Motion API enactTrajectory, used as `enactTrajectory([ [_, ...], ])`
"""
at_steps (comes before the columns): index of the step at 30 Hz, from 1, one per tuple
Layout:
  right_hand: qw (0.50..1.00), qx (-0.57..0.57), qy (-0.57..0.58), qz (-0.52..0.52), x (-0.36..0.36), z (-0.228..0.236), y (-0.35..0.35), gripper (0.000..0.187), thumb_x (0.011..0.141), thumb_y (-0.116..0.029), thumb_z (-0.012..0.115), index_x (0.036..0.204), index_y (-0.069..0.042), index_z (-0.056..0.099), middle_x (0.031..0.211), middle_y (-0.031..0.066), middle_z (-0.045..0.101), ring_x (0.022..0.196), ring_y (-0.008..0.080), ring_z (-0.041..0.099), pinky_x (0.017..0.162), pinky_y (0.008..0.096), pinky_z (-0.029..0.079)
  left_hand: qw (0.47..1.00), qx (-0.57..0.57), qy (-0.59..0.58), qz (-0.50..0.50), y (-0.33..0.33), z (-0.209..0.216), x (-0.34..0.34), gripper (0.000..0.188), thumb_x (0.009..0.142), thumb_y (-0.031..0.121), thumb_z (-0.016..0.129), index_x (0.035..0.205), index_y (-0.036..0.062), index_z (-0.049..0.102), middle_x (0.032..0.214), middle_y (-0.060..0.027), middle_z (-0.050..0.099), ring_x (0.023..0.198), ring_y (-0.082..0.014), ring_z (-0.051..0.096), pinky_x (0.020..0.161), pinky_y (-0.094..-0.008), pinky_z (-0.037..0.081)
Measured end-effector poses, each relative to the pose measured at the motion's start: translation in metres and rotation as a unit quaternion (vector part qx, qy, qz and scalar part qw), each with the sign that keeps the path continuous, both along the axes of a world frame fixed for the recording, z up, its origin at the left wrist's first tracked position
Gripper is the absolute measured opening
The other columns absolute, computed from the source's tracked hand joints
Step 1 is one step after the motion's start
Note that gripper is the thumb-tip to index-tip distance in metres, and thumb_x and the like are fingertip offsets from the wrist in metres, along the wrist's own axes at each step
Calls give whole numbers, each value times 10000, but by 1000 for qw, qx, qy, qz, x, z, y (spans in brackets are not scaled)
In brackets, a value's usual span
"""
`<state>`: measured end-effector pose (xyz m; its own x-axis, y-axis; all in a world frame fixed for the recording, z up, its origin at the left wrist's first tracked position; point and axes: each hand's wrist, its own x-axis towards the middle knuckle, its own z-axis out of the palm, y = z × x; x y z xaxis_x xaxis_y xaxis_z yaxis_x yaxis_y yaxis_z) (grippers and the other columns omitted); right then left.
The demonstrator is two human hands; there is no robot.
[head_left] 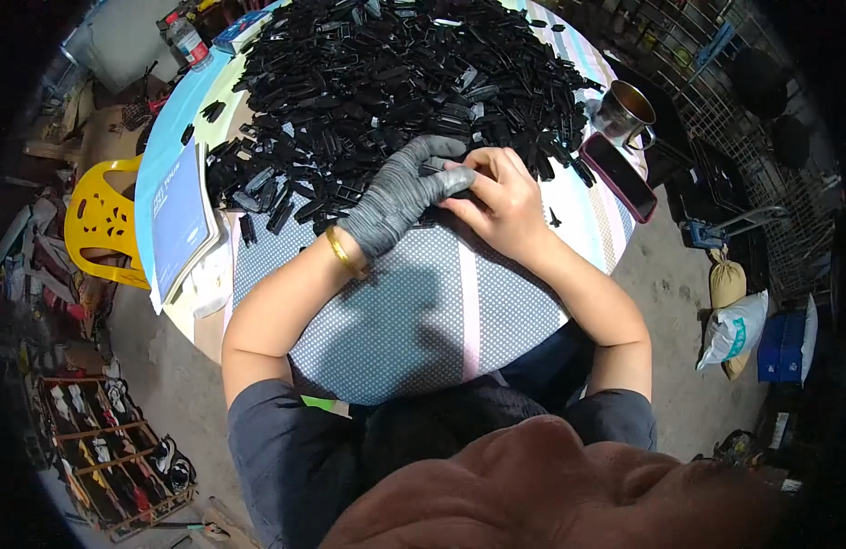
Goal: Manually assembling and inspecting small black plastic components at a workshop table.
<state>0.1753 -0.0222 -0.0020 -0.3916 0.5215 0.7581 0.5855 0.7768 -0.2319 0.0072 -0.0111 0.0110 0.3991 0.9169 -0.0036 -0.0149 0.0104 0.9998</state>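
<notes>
My left hand (396,197) wears a grey knit glove, with a gold bangle (345,252) at the wrist. Bare, my right hand (505,197) meets it at the near edge of a large heap of small black plastic parts (377,91). The fingers of both hands are bent and pinched together, fingertips touching or nearly so. Whatever sits between them is hidden by the fingers; a bit of black shows there, but I cannot make out whether it is held or lies behind. A few loose black parts (278,216) lie left of my gloved hand.
The round table has a striped, dotted cloth (396,320). A blue-covered booklet (181,220) lies at left, a bottle (188,41) at far left. To the right are a metal mug (624,114) and a phone (618,177). A yellow chair (96,220) stands beyond the left edge.
</notes>
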Motion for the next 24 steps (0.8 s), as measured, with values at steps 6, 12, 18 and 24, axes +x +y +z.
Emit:
enactTrajectory([
  [6, 992, -27, 47, 112, 1, -2, 7, 366, 617, -189, 750, 929, -20, 658, 1001, 78, 612, 925, 260, 537, 829, 379, 411, 995, -8, -35, -97, -5, 18, -6, 572, 780, 254, 663, 1249, 22, 432, 1138, -90, 528, 1021, -156, 527, 882, -262, 441],
  [12, 993, 6, 49, 104, 5, -6, 6, 309, 617, -153, 716, 900, -46, 656, 965, 54, 630, 903, 246, 561, 805, 365, 412, 989, 122, 28, -73, -8, 4, 0, 505, 818, 154, 613, 1264, 25, 414, 1125, -99, 535, 1016, -152, 525, 876, -284, 451],
  [18, 921, -326, 76, 199, 42, 15, 39, 288, 745, -154, 682, 985, 1, 646, 940, 129, 643, 961, 248, 582, 851, 343, 435, 978, 64, 151, -129, -12, -1, -5, 619, 835, 164, 568, 1364, 66, 263, 1044, -112, 542, 853, -182, 565, 825, -308, 466],
  [24, 989, -69, -92, -91, 54, 3, 83, 238, 755, -198, 641, 949, -63, 670, 863, 82, 632, 823, 275, 557, 760, 350, 465, 876, 285, 345, -182, -36, 6, 7, 609, 804, 335, 630, 1299, 58, 410, 1065, -208, 511, 939, -300, 563, 826, -363, 470],
])
